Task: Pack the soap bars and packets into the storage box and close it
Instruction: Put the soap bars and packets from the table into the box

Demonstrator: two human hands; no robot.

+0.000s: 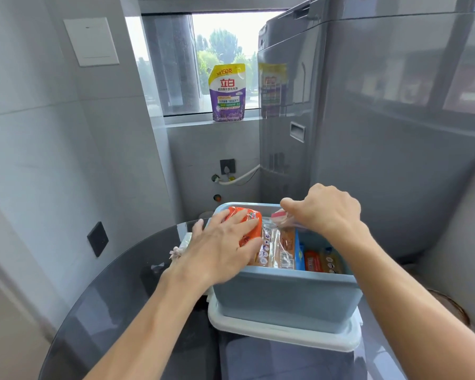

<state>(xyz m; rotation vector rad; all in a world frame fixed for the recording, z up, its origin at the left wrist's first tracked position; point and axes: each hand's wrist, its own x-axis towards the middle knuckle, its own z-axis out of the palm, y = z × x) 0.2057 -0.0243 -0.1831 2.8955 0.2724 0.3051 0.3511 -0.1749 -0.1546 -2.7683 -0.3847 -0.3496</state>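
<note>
A light-blue storage box (283,294) stands open on a round dark glass table (115,292), resting on its white lid (285,334). Inside it several soap bars and packets (283,253) stand side by side, orange and red ones to the right. My left hand (217,248) lies flat on an orange soap packet (248,224) at the box's far left corner, pressing on it. My right hand (324,209) is over the box's far rim, fingers pinched on a clear plastic packet with a red-and-white strip (281,218).
A grey washing machine (368,133) rises directly behind and to the right of the box. A purple and yellow detergent pouch (227,93) stands on the window sill. A small pale sachet with a bow (180,249) lies on the table left of the box.
</note>
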